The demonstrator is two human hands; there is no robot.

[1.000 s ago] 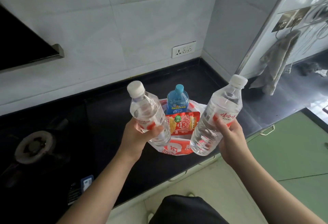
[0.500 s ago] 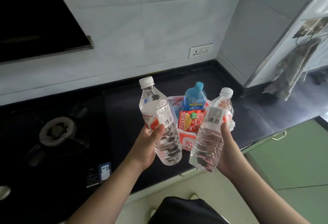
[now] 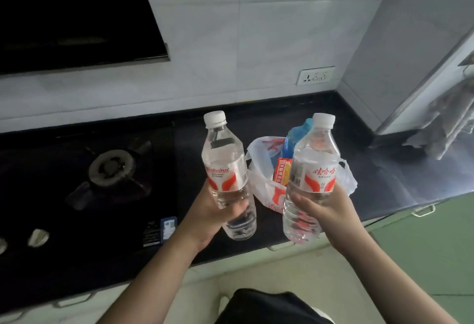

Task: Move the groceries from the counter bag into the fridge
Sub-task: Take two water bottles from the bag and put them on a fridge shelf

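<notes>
A black counter (image 3: pixel 384 177) runs under a white tiled wall (image 3: pixel 243 41), with a dark hood (image 3: pixel 71 13) up at the left and a grey panel (image 3: pixel 400 36) closing the corner at the right. Set into the counter at the left is a hob (image 3: pixel 84 177) with one burner (image 3: pixel 111 167) in view. Green cabinet fronts (image 3: pixel 431 246) sit below the counter edge at the right. A white plastic bag (image 3: pixel 266 185) with red print stands open on the counter, near the corner; inside it a blue bottle (image 3: pixel 295 141) stands upright and a red packet (image 3: pixel 282 171) leans just in front of it. Both are partly hidden by the two water bottles held up in front of the bag. The left hand (image 3: pixel 218 210) is wrapped around the lower half of the left bottle (image 3: pixel 225 169), which tilts slightly. The right hand (image 3: pixel 325 210) grasps the right bottle (image 3: pixel 313 177) below its label, held near upright. Both bottles are clear, capped in white, and apart from each other. A grey cloth (image 3: pixel 446 123) hangs at the far right, and a socket (image 3: pixel 316 75) sits on the wall above the bag.
</notes>
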